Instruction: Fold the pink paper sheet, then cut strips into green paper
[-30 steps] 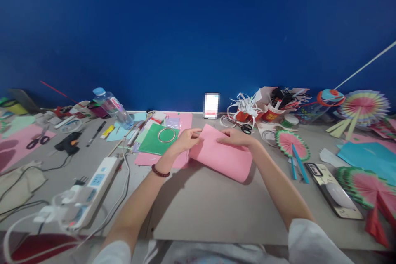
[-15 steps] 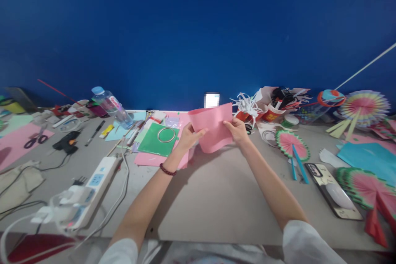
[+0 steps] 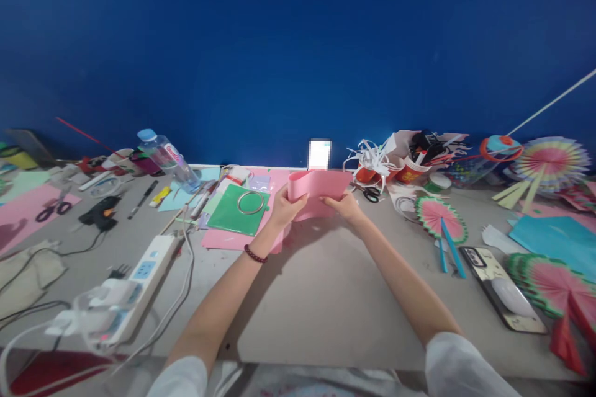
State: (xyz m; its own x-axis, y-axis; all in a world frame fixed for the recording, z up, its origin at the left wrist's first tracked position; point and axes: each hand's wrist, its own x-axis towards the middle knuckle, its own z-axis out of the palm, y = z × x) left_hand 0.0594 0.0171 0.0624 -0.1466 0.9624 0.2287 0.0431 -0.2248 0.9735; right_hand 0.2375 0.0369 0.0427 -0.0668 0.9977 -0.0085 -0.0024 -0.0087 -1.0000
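A sheet of pink paper (image 3: pixel 319 189) is held between my two hands above the middle of the table, its left side bent round in a curve. My left hand (image 3: pixel 287 206) grips it at the left, thumb on the near face. On the right, my right hand (image 3: pixel 343 206) pinches the lower part with the thumb in front; the fingers behind are hidden. A green packet (image 3: pixel 233 217) with a silver ring (image 3: pixel 250 203) on it lies left of my left hand, on more pink paper (image 3: pixel 218 240).
On the left are a power strip (image 3: pixel 144 279) with cables, a glue gun (image 3: pixel 100 214) and a bottle (image 3: pixel 170 161). Cups (image 3: pixel 410 170), black scissors (image 3: pixel 371 194), paper fans (image 3: pixel 440 218) and a phone (image 3: pixel 503 291) with a mouse on it are on the right.
Both hands have lowered the pink paper slightly. Its left side now curls over more, and my right hand has shifted left and down along the sheet.
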